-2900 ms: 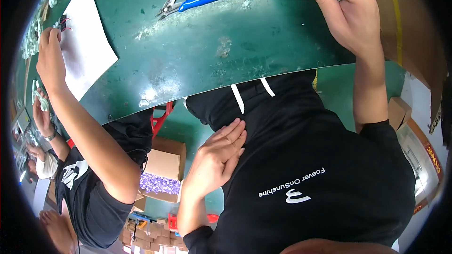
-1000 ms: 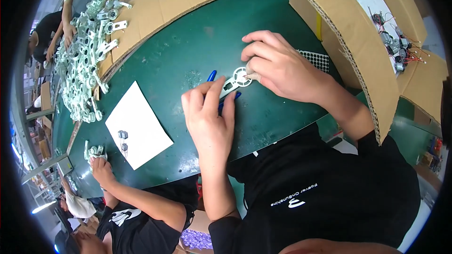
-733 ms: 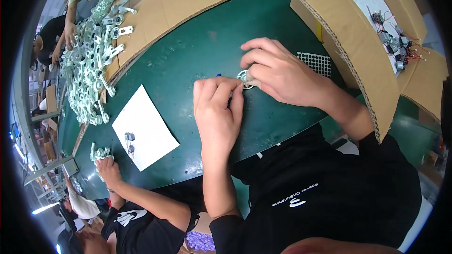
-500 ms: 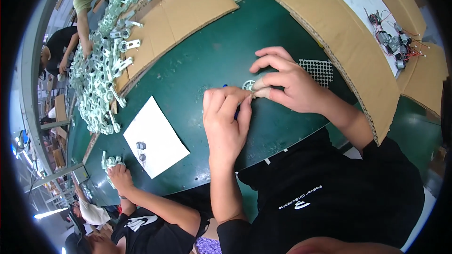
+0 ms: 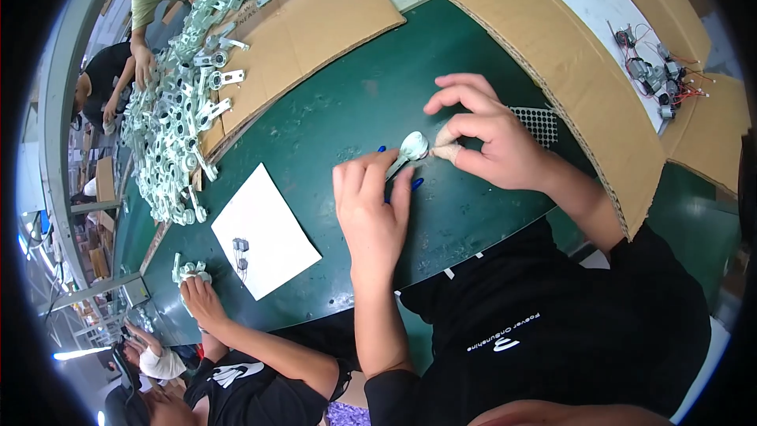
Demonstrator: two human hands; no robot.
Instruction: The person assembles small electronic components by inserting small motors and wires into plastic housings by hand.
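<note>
My left hand (image 5: 371, 209) lies palm-down on the green table (image 5: 331, 110), its fingers pressing on the arm of a small pale-green metal bracket (image 5: 410, 147). The blue handles of pliers (image 5: 414, 183) peek out from under those fingers. My right hand (image 5: 489, 138) hovers over the bracket's round end; its bandaged thumb and forefinger pinch something too small to make out against that end.
A white paper sheet (image 5: 264, 229) with small dark parts lies to my left. A heap of pale-green brackets (image 5: 181, 110) covers cardboard at the far left. A cardboard wall (image 5: 583, 87) stands to my right, with a perforated black mat (image 5: 540, 122) before it. Another person's hand (image 5: 201, 296) grips a bracket at lower left.
My view has swung back over the table. My left hand came up from my lap and settled on the bracket; my right hand moved to the bracket's round end.
</note>
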